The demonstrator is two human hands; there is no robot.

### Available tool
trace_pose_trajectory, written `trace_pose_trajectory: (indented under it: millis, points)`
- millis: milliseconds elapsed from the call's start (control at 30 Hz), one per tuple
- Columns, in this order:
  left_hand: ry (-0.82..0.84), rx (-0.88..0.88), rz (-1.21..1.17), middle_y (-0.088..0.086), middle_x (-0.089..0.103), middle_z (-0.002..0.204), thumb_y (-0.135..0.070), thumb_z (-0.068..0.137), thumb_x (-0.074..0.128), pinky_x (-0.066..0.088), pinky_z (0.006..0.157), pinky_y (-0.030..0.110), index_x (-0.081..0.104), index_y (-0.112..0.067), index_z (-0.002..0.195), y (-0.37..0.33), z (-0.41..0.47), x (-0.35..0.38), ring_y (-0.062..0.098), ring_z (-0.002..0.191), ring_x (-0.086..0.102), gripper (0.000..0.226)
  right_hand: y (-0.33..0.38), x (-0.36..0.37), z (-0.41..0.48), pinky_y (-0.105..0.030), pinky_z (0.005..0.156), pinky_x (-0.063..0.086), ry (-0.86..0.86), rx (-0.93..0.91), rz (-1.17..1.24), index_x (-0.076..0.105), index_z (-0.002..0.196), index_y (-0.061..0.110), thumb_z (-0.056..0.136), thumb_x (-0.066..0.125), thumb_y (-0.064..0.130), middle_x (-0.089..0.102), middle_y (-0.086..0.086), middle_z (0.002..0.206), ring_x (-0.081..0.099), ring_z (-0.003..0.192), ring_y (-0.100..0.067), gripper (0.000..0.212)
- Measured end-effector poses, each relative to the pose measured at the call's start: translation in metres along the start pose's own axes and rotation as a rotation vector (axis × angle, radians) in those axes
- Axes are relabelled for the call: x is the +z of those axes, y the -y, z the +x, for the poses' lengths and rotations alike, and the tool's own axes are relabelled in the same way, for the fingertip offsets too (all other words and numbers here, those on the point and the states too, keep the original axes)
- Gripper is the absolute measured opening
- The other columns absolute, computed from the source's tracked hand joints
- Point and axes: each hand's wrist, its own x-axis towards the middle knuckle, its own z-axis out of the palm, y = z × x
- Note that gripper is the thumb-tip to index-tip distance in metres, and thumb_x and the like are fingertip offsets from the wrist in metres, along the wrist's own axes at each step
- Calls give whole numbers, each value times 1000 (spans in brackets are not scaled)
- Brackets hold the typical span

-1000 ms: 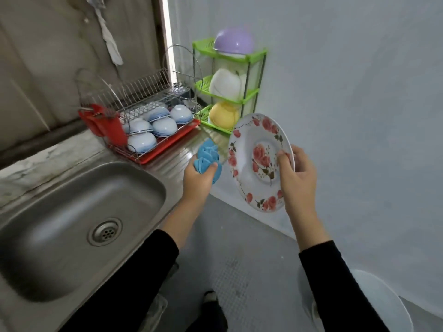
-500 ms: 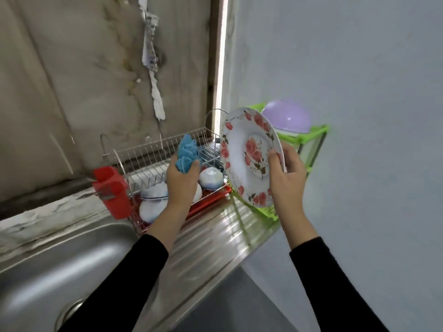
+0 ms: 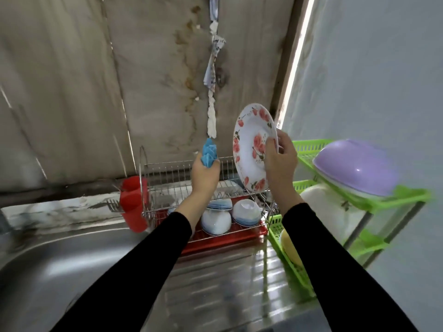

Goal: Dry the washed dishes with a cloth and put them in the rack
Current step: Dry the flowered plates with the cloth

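Observation:
A white plate with red roses (image 3: pixel 250 144) stands nearly on edge above the right end of the wire dish rack (image 3: pixel 167 178). My right hand (image 3: pixel 279 161) grips its right rim, thumb on the face. My left hand (image 3: pixel 203 176) holds a bunched blue cloth (image 3: pixel 209 152) over the rack's upper tier, just left of the plate and apart from it. Several white and blue bowls (image 3: pixel 217 220) lie upside down on the rack's lower tier, over a red drip tray (image 3: pixel 230 239).
A red cutlery cup (image 3: pixel 133 202) hangs on the rack's left end. A green plastic shelf (image 3: pixel 359 200) at the right carries a purple bowl (image 3: pixel 354 166), a white one and a yellow one. The steel sink (image 3: pixel 60 264) and its ribbed drainboard lie below.
Both hands have risen and moved toward the rack. The plate now stands over the rack's right end, and the cloth hand is above the upper tier. My head has turned toward the wall.

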Motion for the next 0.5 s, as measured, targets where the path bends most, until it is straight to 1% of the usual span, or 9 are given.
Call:
trace_pose_trajectory:
  millis: [33, 100, 133, 200, 267, 300, 367, 433, 500]
  points:
    - [-25, -6, 9, -5, 57, 84, -9, 93, 60, 47, 57, 15, 54, -16, 109, 1, 4, 3, 12, 74, 56, 18, -5, 4, 8, -34, 78, 60, 21, -11, -19, 65, 96, 37, 93, 56, 30, 68, 13, 93, 67, 91, -10, 12]
    - [-53, -18, 32, -4, 56, 82, -7, 93, 59, 42, 48, 9, 55, -13, 114, 4, 9, 7, 8, 68, 54, 22, -18, 14, 23, -42, 81, 60, 51, -13, -63, 67, 103, 34, 91, 53, 37, 69, 8, 97, 67, 95, -16, 19]
    - [-54, -22, 51, -4, 56, 82, -6, 93, 59, 43, 48, 9, 54, -13, 115, 4, 11, 8, 7, 68, 53, 23, -27, 19, 31, -44, 82, 59, 65, -4, -88, 67, 106, 36, 89, 51, 42, 70, 6, 100, 67, 97, -17, 24]
    - [-51, -33, 92, -3, 57, 85, -6, 92, 59, 46, 57, 16, 55, -13, 114, 9, 15, 12, 10, 73, 56, 23, -40, 27, 41, -45, 84, 59, 75, 45, -103, 65, 107, 41, 84, 48, 47, 70, 7, 100, 66, 98, -17, 29]
    - [-70, -36, 117, -1, 59, 89, -7, 91, 61, 47, 62, 23, 56, -14, 112, 14, 16, 16, 15, 78, 57, 23, -50, 33, 46, -46, 85, 58, 79, 84, -89, 66, 107, 41, 82, 49, 44, 69, 4, 99, 65, 98, -20, 30]
    - [-87, -36, 128, 0, 59, 88, -7, 91, 61, 47, 61, 22, 56, -14, 112, 16, 17, 18, 14, 76, 57, 23, -52, 35, 47, -47, 86, 58, 85, 97, -85, 66, 108, 39, 84, 49, 40, 67, 1, 101, 64, 99, -23, 29]
    - [-114, -30, 142, -3, 58, 83, -6, 91, 60, 45, 55, 14, 56, -13, 112, 18, 17, 24, 10, 70, 55, 23, -54, 37, 47, -47, 88, 56, 102, 124, -87, 68, 110, 32, 89, 50, 30, 64, -5, 106, 61, 103, -27, 27]
    - [-139, -29, 155, -6, 55, 78, -4, 91, 60, 40, 48, 7, 54, -15, 107, 18, 15, 28, 6, 67, 51, 20, -58, 39, 47, -44, 90, 53, 109, 177, -102, 67, 112, 25, 93, 50, 22, 62, -9, 109, 58, 108, -31, 25]
    - [-160, -42, 159, -6, 54, 77, -4, 90, 60, 41, 49, 11, 52, -15, 101, 20, 14, 31, 9, 67, 51, 17, -65, 39, 45, -44, 93, 50, 136, 226, -136, 63, 113, 23, 95, 49, 19, 56, -10, 110, 54, 111, -35, 23]
